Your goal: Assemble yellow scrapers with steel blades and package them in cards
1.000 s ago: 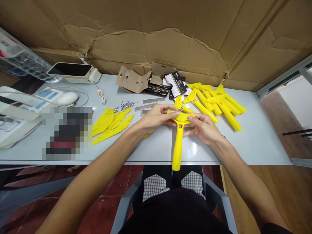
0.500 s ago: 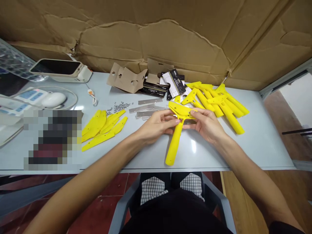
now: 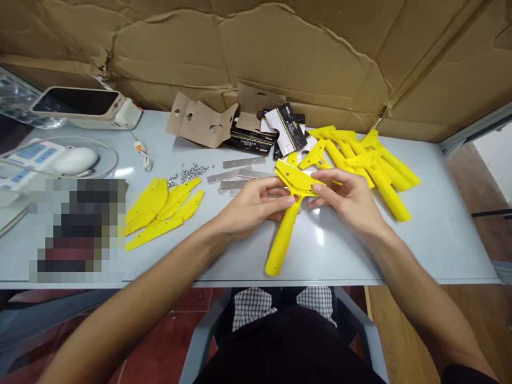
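Note:
A yellow plastic scraper [image 3: 283, 234] is held over the front of the table, its handle slanting toward me and its wide head pointing away. My left hand [image 3: 256, 208] is closed around the neck and left side of the head, with the thumb in front. At the head's right end, my right hand [image 3: 346, 194] pinches the edge between thumb and fingers. A yellow cover plate [image 3: 298, 178] lies on the head, and a thin pale edge shows along its far side. Beyond my left hand lie loose metal blades [image 3: 236, 175].
Small screws [image 3: 192, 173] are heaped left of the blades, near yellow cover plates [image 3: 160, 205]. Yellow scraper handles [image 3: 384, 186] are piled at right. Cardboard packaging [image 3: 204, 125] and black-and-white cards [image 3: 287, 128] stand at the back. A phone [image 3: 82, 101] and power strip [image 3: 36, 157] sit at left.
My right hand's fingers have shifted and spread somewhat at the head's right end. The scraper has tilted slightly, its handle end moving left. The camera view has shifted a little.

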The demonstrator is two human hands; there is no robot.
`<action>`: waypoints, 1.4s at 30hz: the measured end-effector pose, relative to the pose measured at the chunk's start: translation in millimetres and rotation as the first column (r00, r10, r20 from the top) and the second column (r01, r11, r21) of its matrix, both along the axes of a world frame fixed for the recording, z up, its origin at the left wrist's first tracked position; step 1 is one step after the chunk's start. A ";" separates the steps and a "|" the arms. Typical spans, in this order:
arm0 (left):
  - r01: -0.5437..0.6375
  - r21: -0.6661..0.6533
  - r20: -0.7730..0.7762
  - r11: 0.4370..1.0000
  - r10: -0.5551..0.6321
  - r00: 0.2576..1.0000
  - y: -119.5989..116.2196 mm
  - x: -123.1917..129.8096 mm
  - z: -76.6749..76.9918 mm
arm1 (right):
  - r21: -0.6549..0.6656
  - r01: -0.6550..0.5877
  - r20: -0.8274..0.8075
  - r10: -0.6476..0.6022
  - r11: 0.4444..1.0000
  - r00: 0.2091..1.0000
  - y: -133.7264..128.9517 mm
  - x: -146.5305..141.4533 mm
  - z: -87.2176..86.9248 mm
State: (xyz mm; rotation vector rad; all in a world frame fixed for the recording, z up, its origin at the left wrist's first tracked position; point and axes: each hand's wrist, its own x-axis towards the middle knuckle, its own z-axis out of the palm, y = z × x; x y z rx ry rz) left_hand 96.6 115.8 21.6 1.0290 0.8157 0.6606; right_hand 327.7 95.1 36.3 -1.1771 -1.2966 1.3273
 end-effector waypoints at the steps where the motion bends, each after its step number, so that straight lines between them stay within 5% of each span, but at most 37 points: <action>1: 0.005 -0.004 0.002 1.000 -0.005 1.000 -0.2 0.1 -0.1 | 0.009 0.000 0.007 0.000 1.000 1.000 -0.1 0.6 0.9; 9: 0.031 0.009 0.007 0.999 -0.031 1.000 -1.3 -0.4 1.2 | 0.173 0.021 0.274 -0.069 0.985 0.959 -2.6 6.9 8.6; 15: 0.035 0.032 0.003 0.999 -0.035 0.999 -0.8 -0.8 2.7 | 0.305 -0.085 0.447 -0.064 0.948 0.892 -4.0 8.1 12.9; 22: 0.048 0.043 -0.001 0.998 -0.048 0.999 -0.3 -1.3 1.8 | 0.443 -0.119 0.502 -0.136 0.888 0.854 -4.0 3.3 14.6; 38: 0.031 0.018 0.055 0.999 -0.032 0.998 -3.8 3.2 4.0 | 0.488 -0.215 0.590 -0.139 0.846 0.795 -6.2 4.2 22.9; 42: -0.071 0.001 0.033 0.997 0.071 0.997 -8.2 11.5 5.4 | 0.506 -0.233 0.588 -0.134 0.830 0.798 -7.2 0.8 20.9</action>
